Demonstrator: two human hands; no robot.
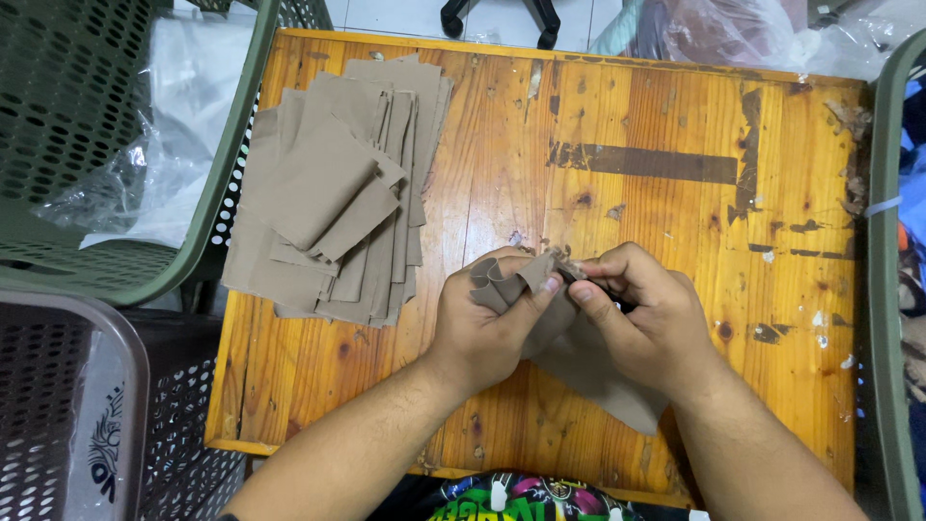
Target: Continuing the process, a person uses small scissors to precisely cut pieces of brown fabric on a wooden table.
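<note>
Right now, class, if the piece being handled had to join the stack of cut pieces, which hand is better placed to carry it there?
Probably the left hand: it already pinches the tan fabric piece and is nearer the stack at the table's left.

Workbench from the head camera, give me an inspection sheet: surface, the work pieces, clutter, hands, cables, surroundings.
Surface: wooden table, orange-brown, scuffed, with dark worn patches and pale flecks.
Job's things: tan fabric piece bunched at its top edge between both hands, the rest hanging toward the table's near edge; stack of tan fabric pieces fanned out at the table's left end, overhanging the edge.
Clutter: small scraps and flecks near the right edge; nothing else seen.
Grippers: left hand and right hand both pinch the fabric piece.
Cables: nothing seen.
Surroundings: green perforated basket with clear plastic inside at left; dark basket lower left; another green bin rim at right; chair base beyond the table.
</note>
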